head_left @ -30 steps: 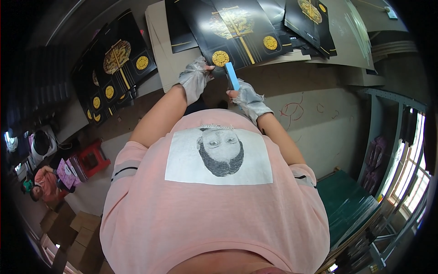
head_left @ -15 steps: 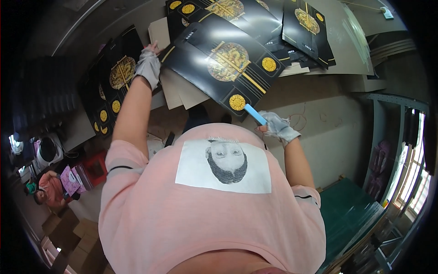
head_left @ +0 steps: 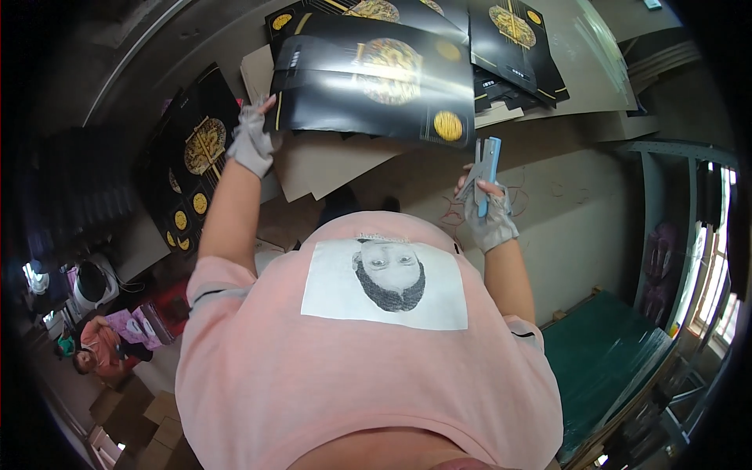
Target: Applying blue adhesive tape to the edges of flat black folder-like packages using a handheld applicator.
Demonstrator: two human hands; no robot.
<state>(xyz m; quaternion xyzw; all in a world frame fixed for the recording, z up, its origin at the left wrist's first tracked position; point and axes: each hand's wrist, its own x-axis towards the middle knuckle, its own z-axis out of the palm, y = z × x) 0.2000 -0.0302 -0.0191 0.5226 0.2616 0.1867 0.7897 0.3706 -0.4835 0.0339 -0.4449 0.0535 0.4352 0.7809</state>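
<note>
A glossy black printed cardboard sheet [head_left: 337,94] with a round noodle picture and yellow discs lies level across the top of a stack. At its left edge my left hand [head_left: 255,141], in a grey fingerless glove, is closed on the sheet's corner; the fingertips partly hide behind it. My right hand [head_left: 492,215], gloved the same way, is wrapped round a light blue plier stapler [head_left: 489,164] with a grey metal lever. The stapler points upward, just off the sheet's lower right corner and apart from it.
More black printed sheets [head_left: 513,47] lie behind on the table, and another stack [head_left: 200,149] stands at the left. Plain grey-brown board [head_left: 329,168] shows underneath. A green wrapped stack [head_left: 603,368] is at the lower right. Another person [head_left: 102,348] sits far left near cardboard boxes [head_left: 164,439].
The black sheet has swung from slanting to level, its right corner moving up and away from me. My right hand has risen, turning the stapler upright. My left hand stays at the left edge.
</note>
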